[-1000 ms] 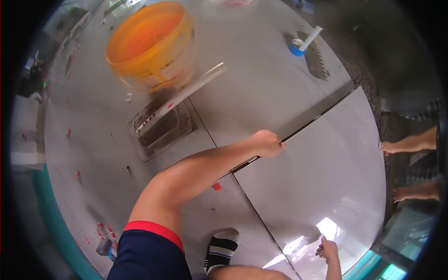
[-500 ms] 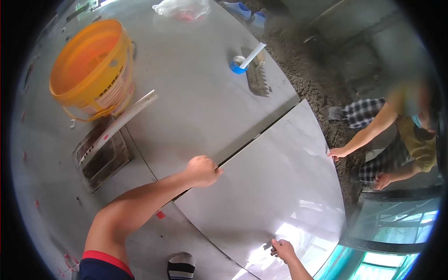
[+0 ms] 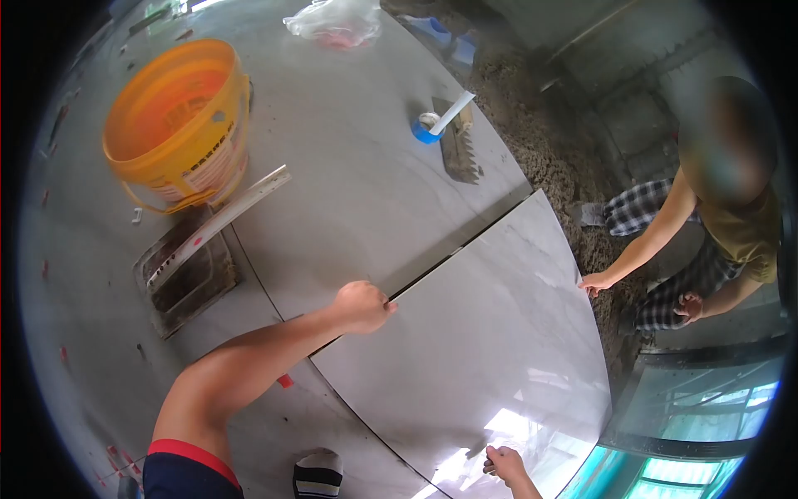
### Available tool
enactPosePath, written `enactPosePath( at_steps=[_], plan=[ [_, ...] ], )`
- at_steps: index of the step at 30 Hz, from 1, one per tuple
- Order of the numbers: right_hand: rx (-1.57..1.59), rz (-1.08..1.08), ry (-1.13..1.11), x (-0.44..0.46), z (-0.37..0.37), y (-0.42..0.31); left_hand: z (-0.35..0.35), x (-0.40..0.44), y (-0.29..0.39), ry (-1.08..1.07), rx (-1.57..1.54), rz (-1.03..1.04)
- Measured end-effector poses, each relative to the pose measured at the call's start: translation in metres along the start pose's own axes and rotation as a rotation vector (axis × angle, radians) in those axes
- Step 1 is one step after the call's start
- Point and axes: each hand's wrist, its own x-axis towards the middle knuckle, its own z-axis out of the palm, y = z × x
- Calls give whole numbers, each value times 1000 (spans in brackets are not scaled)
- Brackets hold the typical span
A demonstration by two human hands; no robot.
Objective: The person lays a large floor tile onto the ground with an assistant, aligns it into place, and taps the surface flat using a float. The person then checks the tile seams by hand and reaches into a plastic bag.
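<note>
A large pale marbled tile (image 3: 474,333) lies beside laid tiles, with a dark gap along its upper-left edge. My left hand (image 3: 364,307) is closed in a fist at that edge near the gap; anything inside the fingers is hidden. Low in view, my right hand (image 3: 504,463) is closed over the glossy near part of this tile. What it holds, if anything, I cannot make out. Across from me, a co-worker's hand (image 3: 593,284) touches the tile's far edge, and their other hand (image 3: 689,308) rests by a knee.
An orange bucket (image 3: 187,166) stands at left beside a float (image 3: 187,270) with a white strip (image 3: 220,224) across it. Farther back lie blue tape (image 3: 426,128), a notched trowel (image 3: 459,154) and a plastic bag (image 3: 337,21). Rough mortar (image 3: 532,125) borders the far edge.
The view has shifted slightly, so the bucket and float appear farther right. The co-worker has moved their head and resting hand a little. My two hands stay almost in place, still closed.
</note>
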Motion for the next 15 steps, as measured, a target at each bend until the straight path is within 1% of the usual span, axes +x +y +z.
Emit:
enactPosePath(
  at_steps=[4, 7, 13, 15],
  plan=[
    [-17, -16, -33, 1, 14, -9, -4, -2, 4, -27, -49, -48],
    [-34, -38, -37, -1, 22, -20, 0, -1, 0, 19, -57, -7],
    [-102, -76, -30, 0, 25, -35, -3, -1, 4, -22, 21, -38],
    [-92, -99, -27, 3, 27, -39, -2, 2, 2, -35, 51, -11]
  ],
)
